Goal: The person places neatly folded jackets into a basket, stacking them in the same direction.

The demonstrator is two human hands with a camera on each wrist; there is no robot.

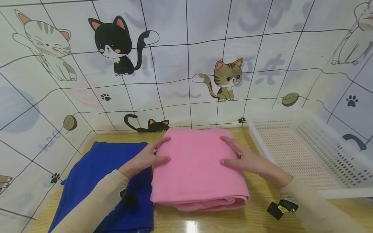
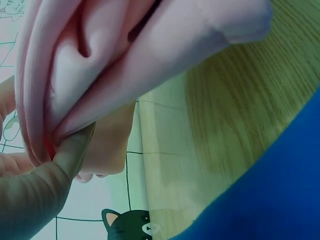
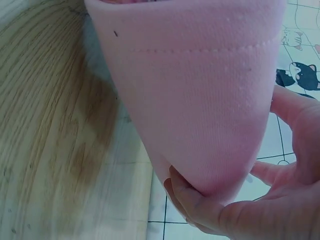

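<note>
A folded pink garment with thick, soft layers is in the middle of the head view, over the wooden table. My left hand grips its left side, thumb and fingers spread along the edge. In the left wrist view, that thumb presses into the garment's layered folds. On the opposite side, my right hand holds the garment's right edge. The right wrist view shows fingers curled against the pink fabric, which has a stitched seam. Parts of the fingers are hidden behind the cloth.
Flat on the table at the left lies a blue cloth item, partly under my left forearm. A white perforated plastic basket stands at the right. Behind, a cat-patterned wall covering rises from the wooden table's back edge.
</note>
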